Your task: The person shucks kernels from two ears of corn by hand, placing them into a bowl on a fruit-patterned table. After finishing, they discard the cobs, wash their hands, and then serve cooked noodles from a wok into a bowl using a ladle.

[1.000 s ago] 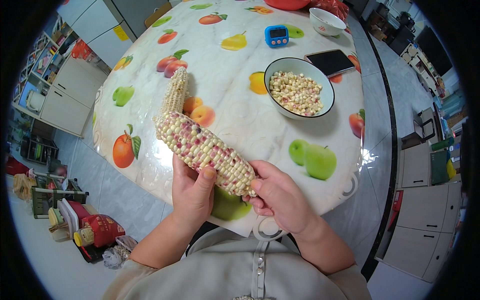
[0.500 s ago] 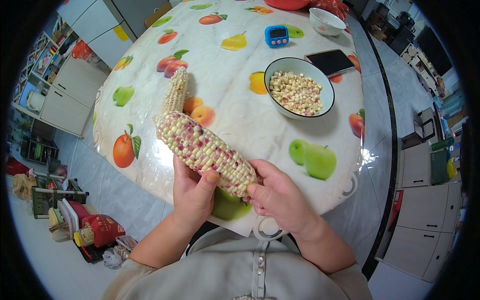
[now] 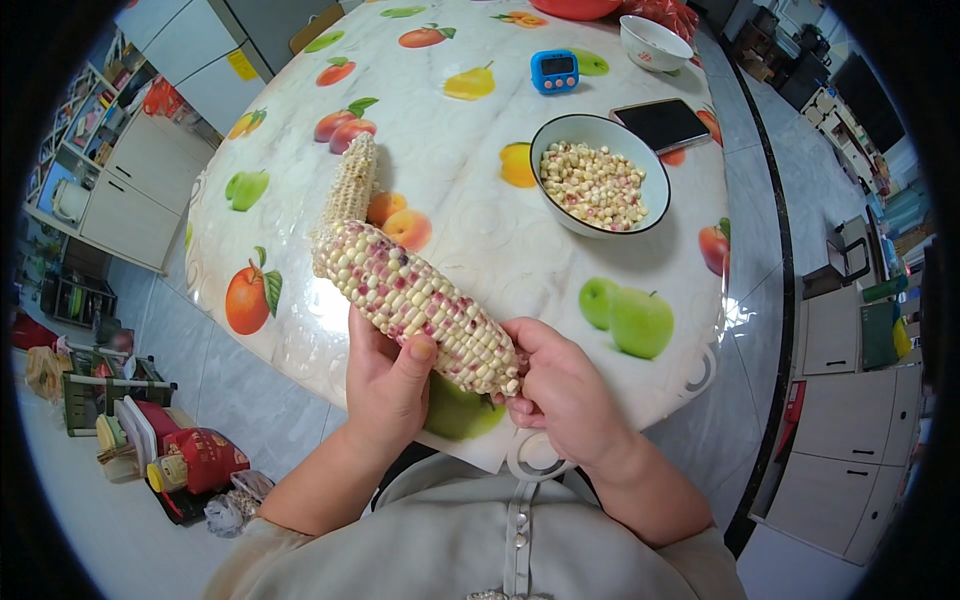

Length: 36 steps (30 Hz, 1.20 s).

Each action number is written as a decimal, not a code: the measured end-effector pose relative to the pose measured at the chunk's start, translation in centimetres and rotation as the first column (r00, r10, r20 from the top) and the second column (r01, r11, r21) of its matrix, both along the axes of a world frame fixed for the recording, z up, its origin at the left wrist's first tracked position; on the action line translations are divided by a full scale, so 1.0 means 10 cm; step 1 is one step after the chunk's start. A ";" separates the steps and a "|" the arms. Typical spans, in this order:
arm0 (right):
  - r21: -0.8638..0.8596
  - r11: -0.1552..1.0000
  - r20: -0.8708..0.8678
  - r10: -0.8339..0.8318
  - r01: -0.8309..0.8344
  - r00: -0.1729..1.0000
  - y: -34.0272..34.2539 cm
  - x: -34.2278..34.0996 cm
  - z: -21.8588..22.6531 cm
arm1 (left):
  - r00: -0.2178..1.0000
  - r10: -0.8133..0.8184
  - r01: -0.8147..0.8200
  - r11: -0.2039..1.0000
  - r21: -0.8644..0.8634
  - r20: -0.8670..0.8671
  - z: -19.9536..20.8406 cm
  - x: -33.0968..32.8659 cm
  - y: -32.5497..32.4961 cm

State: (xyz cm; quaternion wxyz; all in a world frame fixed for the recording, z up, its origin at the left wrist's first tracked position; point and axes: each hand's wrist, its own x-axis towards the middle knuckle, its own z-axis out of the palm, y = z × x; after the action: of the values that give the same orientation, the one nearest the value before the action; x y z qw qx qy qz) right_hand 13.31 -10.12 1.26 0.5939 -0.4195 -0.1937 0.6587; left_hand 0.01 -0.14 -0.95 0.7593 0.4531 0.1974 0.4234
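Currently, cob: the speckled corn cob [image 3: 415, 300] slants over the desk [image 3: 450, 180] edge.
Left hand [image 3: 388, 385]: grip wraps its middle.
Right hand [image 3: 565, 395]: grip apparently pinches its near end.

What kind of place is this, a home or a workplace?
Most likely a home kitchen or dining room. A round table has a fruit-print cover, white cabinets stand along the wall, and both hands hold a corn cob near a bowl of kernels.

open tablecloth [image 3: 470, 190] between bare cob [image 3: 348, 188] and bowl [image 3: 598, 175], phone [image 3: 663, 123] behind
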 end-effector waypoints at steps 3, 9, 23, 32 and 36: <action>0.022 1.000 -0.040 0.010 -0.009 0.999 -0.01 0.02 0.00 | 1.000 0.007 -0.007 1.000 0.017 -0.003 0.00 0.00 -0.01; 0.069 0.998 0.012 0.010 -0.010 1.000 -0.02 0.00 0.01 | 1.000 0.004 -0.004 1.000 -0.013 0.010 -0.02 0.01 0.01; 0.006 1.000 -0.057 -0.002 0.002 0.998 0.00 0.01 0.04 | 1.000 0.016 -0.016 1.000 0.008 0.007 0.01 0.01 -0.01; 0.019 1.000 -0.097 0.011 -0.009 0.995 -0.02 0.03 -0.01 | 1.000 -0.013 0.013 1.000 -0.019 0.020 0.01 0.00 0.00; 0.026 1.000 -0.151 0.012 -0.008 0.989 -0.02 0.05 -0.01 | 1.000 -0.016 0.018 0.998 -0.062 0.023 0.03 0.00 0.00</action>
State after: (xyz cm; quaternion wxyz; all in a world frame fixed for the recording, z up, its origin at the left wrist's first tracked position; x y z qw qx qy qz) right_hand 13.77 -10.28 1.12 0.6087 -0.3601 -0.1585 0.6889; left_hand -0.02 -0.18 -0.63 0.7788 0.4260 0.1980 0.4156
